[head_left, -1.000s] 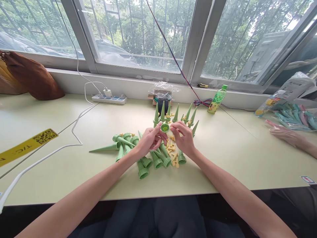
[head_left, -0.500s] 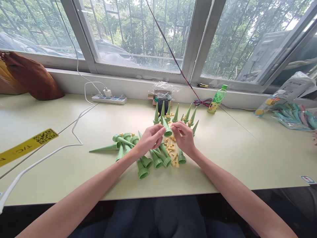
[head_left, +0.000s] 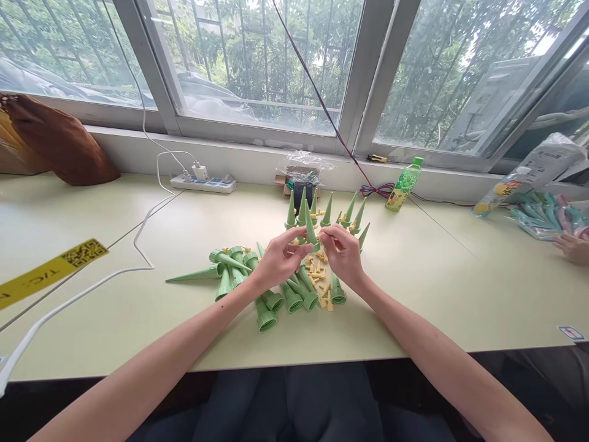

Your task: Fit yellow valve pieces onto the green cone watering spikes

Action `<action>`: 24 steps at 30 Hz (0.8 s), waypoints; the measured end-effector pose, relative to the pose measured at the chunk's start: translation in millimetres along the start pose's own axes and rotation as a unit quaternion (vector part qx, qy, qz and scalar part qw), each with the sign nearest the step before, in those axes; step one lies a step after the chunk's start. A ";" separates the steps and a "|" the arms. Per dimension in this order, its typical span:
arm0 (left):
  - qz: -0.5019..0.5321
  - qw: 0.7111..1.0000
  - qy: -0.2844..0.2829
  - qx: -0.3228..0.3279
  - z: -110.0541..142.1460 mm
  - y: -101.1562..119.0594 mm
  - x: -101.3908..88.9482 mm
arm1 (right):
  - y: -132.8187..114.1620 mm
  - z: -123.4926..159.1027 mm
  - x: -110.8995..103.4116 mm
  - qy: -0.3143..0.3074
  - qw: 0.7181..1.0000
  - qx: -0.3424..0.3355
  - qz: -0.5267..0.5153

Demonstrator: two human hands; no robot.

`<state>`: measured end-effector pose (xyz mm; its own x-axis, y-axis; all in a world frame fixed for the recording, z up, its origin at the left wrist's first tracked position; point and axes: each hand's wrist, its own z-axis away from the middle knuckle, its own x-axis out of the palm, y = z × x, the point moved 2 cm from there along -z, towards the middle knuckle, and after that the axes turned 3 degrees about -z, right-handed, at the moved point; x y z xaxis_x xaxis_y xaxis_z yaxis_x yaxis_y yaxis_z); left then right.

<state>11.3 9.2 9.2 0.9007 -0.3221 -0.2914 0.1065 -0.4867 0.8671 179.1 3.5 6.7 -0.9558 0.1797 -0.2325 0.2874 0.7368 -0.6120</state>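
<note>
My left hand (head_left: 284, 255) grips a green plant watering spike (head_left: 310, 228) near its wide base, point upward. Close to the spike's right side, my right hand (head_left: 341, 248) is pinched; whatever lies between its fingertips is too small to make out. Under and between the hands lie loose yellow valve pieces (head_left: 317, 276). More green spikes (head_left: 265, 319) lie in a pile to the left and in front, their threaded openings showing. Behind my hands several spikes (head_left: 327, 210) stand point up, with yellow valves on some of them.
A green-capped bottle (head_left: 404, 185) stands at the back right beside a bundled cable (head_left: 376, 191). At the back left is a power strip (head_left: 203, 184) with a white cord (head_left: 138, 239). Another person's hand (head_left: 573, 247) rests by plastic-wrapped items (head_left: 547, 218) at the far right.
The spike in my left hand has turned from its open end facing me to standing point up. My right hand has barely moved. The other person's hand left view and reappeared at right.
</note>
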 end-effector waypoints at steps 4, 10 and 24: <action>-0.046 0.997 0.019 0.057 -1.1 -0.5 1.0 | 1.4 -0.1 0.1 0.001 1.000 0.005 0.004; -0.101 0.984 0.038 0.145 -1.6 -4.7 0.5 | 4.1 0.9 1.4 0.005 1.000 0.025 -0.017; -0.029 0.994 0.106 -0.027 -2.8 3.6 1.6 | 3.5 0.7 0.2 0.026 0.998 0.052 0.001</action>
<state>14.3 9.2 13.0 0.9605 -0.1140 -0.2540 0.1770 -0.4539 0.8733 179.9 5.7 4.0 -0.9565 0.2157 -0.1964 0.2912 0.6648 -0.6880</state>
